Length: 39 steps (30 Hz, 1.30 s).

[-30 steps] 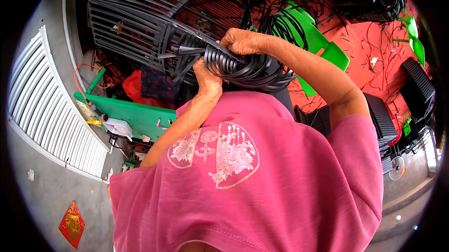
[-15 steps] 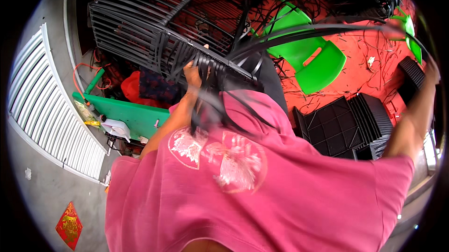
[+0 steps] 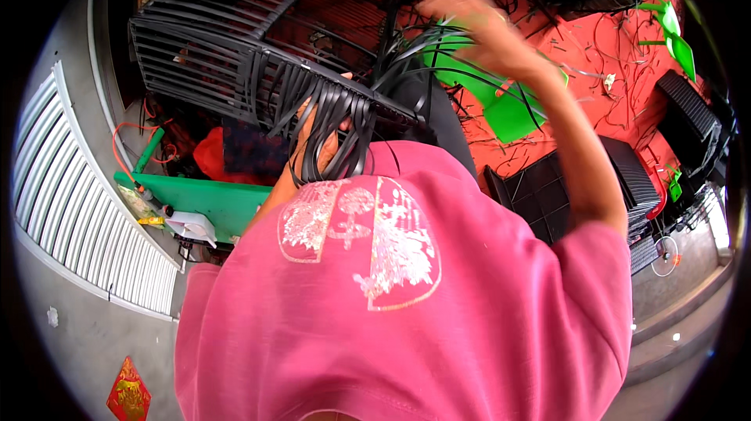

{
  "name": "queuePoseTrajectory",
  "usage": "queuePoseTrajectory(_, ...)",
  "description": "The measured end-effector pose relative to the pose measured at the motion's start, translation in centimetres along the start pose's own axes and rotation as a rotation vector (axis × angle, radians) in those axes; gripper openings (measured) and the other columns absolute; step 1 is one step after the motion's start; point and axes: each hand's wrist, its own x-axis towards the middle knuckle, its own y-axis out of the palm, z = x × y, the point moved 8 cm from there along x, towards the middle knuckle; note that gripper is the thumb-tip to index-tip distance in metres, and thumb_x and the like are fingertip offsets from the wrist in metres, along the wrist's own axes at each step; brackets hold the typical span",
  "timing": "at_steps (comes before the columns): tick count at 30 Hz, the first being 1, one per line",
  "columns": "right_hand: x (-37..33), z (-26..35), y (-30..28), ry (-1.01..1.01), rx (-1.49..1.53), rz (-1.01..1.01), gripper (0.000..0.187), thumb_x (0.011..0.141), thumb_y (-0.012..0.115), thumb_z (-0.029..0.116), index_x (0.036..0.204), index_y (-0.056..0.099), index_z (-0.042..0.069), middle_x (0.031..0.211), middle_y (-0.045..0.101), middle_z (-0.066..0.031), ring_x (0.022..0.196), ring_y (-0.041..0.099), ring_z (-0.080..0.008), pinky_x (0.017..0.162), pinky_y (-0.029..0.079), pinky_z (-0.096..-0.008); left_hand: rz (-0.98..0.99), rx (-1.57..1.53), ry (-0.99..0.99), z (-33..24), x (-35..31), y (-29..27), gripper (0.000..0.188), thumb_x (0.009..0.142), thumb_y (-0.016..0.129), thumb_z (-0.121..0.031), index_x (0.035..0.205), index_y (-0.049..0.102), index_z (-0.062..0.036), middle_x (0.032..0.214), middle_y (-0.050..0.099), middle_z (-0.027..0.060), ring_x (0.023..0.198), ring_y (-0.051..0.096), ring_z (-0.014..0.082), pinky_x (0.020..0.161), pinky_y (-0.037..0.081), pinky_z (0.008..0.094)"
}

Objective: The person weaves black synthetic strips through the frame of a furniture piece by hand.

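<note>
A black slatted frame [image 3: 195, 53], partly wrapped with flat plastic strips, lies tilted in front of me. My left hand [image 3: 317, 139] is closed round its near rail; a fingertip shows over the rail's top, and several loose black strips [image 3: 352, 120] hang over the hand and hide part of it. Past the frame's right end, my right hand [image 3: 468, 16] is raised above the green chair and smeared by motion. Black strips [image 3: 438, 50] fan out from the frame below it. Whether the right hand holds one cannot be made out.
A green plastic chair [image 3: 512, 118] lies on the red floor [image 3: 583, 53] among scattered strip scraps. Black slatted pieces [image 3: 540, 190] are stacked to the right. A green board [image 3: 211, 198] stands at left, beside a white barred panel [image 3: 86, 202]. A small green chair [image 3: 677, 42] is far right.
My right hand has swung in from the far right, where a long strip stretched toward it, to above the green chair. My left hand stays at the frame's rail.
</note>
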Motion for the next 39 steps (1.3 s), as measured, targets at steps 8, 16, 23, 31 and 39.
queuePoseTrajectory(8, 3.0, 5.4, 21.0, -0.361, -0.139, 0.672, 0.030, 0.071, 0.057, 0.014, 0.101, 0.060, 0.011, 0.100, 0.060, -0.0094, 0.103, 0.052, -0.0264, 0.082, 0.040, -0.0415, 0.022, -0.026, -0.015, 0.3, 0.1, -0.8, 0.014, 0.083, 0.057, -0.001, 0.095, 0.062, -0.0017, 0.071, 0.061, 0.0047, 0.049, 0.056, 0.0110, 0.038, 0.045, 0.0218)
queuePoseTrajectory(16, 3.5, 4.7, 17.7, -0.398, -0.200, 0.673, 0.026, 0.076, 0.060, 0.028, 0.084, 0.057, 0.003, 0.085, 0.062, -0.0102, 0.088, 0.059, -0.0278, 0.079, 0.045, -0.0390, 0.080, -0.044, -0.017, -0.4, 0.7, -0.7, 0.012, 0.083, 0.057, -0.002, 0.094, 0.063, -0.0017, 0.070, 0.061, 0.0049, 0.048, 0.055, 0.0106, 0.037, 0.044, 0.0211)
queuePoseTrajectory(23, 9.6, -8.3, 9.9, -0.304, -0.919, 0.302, 0.023, 0.073, 0.056, 0.010, 0.097, 0.053, 0.009, 0.082, 0.060, -0.0057, 0.078, 0.061, -0.0231, 0.070, 0.047, -0.0338, 0.050, -0.013, -0.037, -0.2, 0.7, -0.3, 0.011, 0.083, 0.058, -0.002, 0.092, 0.064, -0.0016, 0.068, 0.061, 0.0052, 0.046, 0.055, 0.0103, 0.037, 0.042, 0.0205)
queuePoseTrajectory(31, 9.3, -16.6, 9.8, 0.145, -0.919, 0.321, 0.020, 0.080, 0.054, 0.019, 0.092, 0.051, 0.004, 0.070, 0.064, -0.0116, 0.061, 0.064, -0.0246, 0.050, 0.048, -0.0369, -0.011, 0.319, -0.060, -0.1, -0.1, -1.3, 0.011, 0.080, 0.053, -0.003, 0.080, 0.062, 0.0038, 0.060, 0.058, 0.0081, 0.038, 0.046, 0.0088, 0.034, 0.034, 0.0209)
queuePoseTrajectory(39, 12.4, -23.9, 7.8, 0.475, -1.008, 0.042, 0.051, 0.076, 0.061, 0.024, 0.119, 0.046, 0.000, 0.094, 0.063, -0.0133, 0.086, 0.062, -0.0264, 0.074, 0.048, -0.0442, -0.085, 0.434, -0.072, -2.7, -2.5, 1.8, 0.026, 0.079, 0.058, -0.013, 0.097, 0.057, 0.0058, 0.055, 0.052, 0.0037, 0.041, 0.047, 0.0075, 0.035, 0.037, 0.0213)
